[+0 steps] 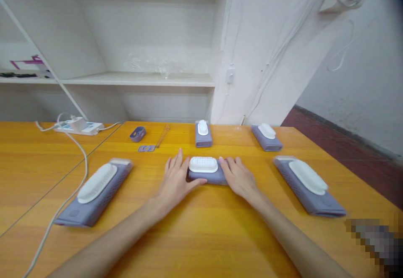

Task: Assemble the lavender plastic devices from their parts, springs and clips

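A small purple device with a white bristled top (204, 169) lies crosswise on the wooden table (201, 236) in front of me. My left hand (175, 181) rests at its left end, thumb against its near side, fingers stretched forward. My right hand (238, 176) lies at its right end, fingers reaching over the purple base. Both hands touch the device without lifting it.
Two long purple devices lie at the left (94, 190) and right (307, 183). Two small ones stand at the back (202, 132) (267, 136). A purple cap (137, 133), a flat ring piece (146, 148), a spring (163, 135) and a power strip (79, 126) with cable lie back left.
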The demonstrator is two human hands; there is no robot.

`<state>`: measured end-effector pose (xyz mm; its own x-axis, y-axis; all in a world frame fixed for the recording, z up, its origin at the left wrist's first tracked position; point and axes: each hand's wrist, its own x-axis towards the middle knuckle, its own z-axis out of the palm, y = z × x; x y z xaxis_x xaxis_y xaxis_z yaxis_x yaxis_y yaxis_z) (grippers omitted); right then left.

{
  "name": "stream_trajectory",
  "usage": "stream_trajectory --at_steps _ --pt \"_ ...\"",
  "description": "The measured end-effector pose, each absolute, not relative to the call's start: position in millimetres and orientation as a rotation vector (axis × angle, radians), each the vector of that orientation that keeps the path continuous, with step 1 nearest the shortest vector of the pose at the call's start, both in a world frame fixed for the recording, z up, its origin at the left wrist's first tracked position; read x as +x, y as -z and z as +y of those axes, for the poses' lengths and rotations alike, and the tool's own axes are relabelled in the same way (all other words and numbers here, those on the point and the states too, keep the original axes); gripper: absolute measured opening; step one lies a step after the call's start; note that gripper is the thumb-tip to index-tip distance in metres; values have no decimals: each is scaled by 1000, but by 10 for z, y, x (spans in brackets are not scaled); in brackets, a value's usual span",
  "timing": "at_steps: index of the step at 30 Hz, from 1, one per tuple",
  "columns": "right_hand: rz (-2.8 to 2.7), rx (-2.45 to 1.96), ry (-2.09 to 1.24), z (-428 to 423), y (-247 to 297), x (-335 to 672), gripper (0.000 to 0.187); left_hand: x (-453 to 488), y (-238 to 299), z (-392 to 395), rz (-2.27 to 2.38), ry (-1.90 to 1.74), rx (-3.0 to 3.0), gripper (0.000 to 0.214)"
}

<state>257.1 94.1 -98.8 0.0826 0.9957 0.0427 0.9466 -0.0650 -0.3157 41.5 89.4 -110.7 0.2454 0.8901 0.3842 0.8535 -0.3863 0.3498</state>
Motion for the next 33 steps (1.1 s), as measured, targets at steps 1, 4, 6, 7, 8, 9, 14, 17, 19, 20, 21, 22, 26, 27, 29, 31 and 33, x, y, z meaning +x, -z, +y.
stream_trajectory --at_steps 1,4,6,7,8,9,14,17,19,20,21,22,26,27,29,31,33 --pt "-1943 -2105 -261 943 994 2567 62 417 1147 836 1689 -803 2433 86" --pt "-1946 -2079 -244 952 1019 2564 58 450 1226 728 1613 -828 2411 85" --pt "-1947 -2048 -246 958 1034 2572 56 483 1248 709 1574 -851 2348 86" --pt "-1944 -2036 -246 961 1039 2579 56 500 1251 709 1557 -857 2314 87" --pt "-1938 -2029 -248 964 1043 2588 55 514 1250 712 1539 -861 2282 87" --pt "-1931 -2024 -248 967 1046 2598 55 526 1246 717 1522 -863 2254 88" --pt "-1904 -2035 -275 996 1064 2676 54 544 1214 760 1445 -854 2149 80" --pt "-1923 -2009 -272 1034 1080 2731 50 534 1221 808 1367 -857 2145 73" --pt "-1946 -1984 -268 1064 1088 2762 46 536 1244 834 1336 -889 2145 69" --pt "-1953 -1981 -268 1076 1090 2773 45 543 1258 842 1353 -927 2137 67" --pt "-1954 -1982 -267 1085 1091 2782 44 552 1273 846 1392 -977 2125 64" --pt "-1952 -1986 -266 1089 1090 2787 45 564 1285 848 1443 -1032 2108 61" --pt "-1981 -1961 -256 1054 1071 2788 54 596 1299 867 1482 -1157 2046 53" --pt "-2002 -1955 -249 1038 1063 2785 56 597 1294 880 1446 -1161 2038 55" --pt "-2046 -1938 -230 1010 1045 2780 58 590 1278 906 1390 -1157 2025 61" --pt "-2081 -1889 -215 992 1026 2777 60 579 1261 920 1360 -1137 2012 65" --pt "-2113 -1825 -215 983 1012 2777 64 570 1251 917 1356 -1126 1993 64"
